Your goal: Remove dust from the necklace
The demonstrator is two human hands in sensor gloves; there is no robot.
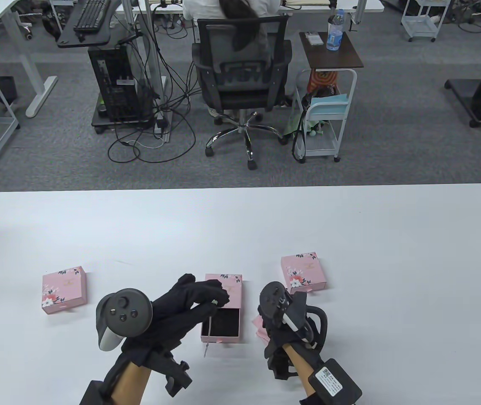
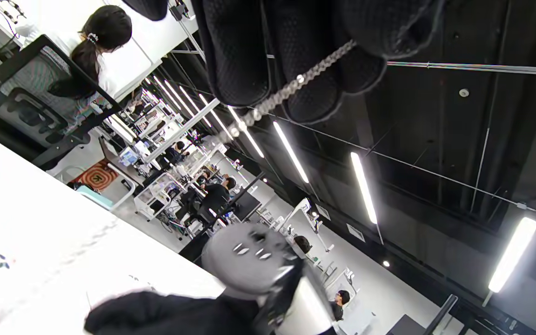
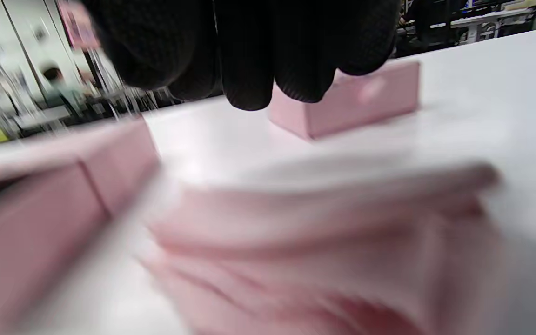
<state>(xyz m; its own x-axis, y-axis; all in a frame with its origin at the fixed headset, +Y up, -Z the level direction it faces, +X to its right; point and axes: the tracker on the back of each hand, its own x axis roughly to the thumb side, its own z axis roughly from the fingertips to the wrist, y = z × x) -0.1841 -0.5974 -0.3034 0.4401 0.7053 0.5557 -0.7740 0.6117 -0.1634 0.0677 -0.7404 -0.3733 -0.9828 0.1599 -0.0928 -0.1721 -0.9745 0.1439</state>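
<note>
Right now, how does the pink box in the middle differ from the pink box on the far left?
The middle box is slid open, its dark drawer showing; the far-left box is closed. The left hand hovers over the middle box, holding a necklace; nothing touches the far-left one. Both are pink with floral lids.

Pink gift boxes (image 1: 64, 289) with floral print; open box (image 1: 221, 322) dark inside; silver necklace chain (image 2: 291, 88); black gloves (image 1: 189, 303); white tabletop (image 1: 240, 228).
</note>
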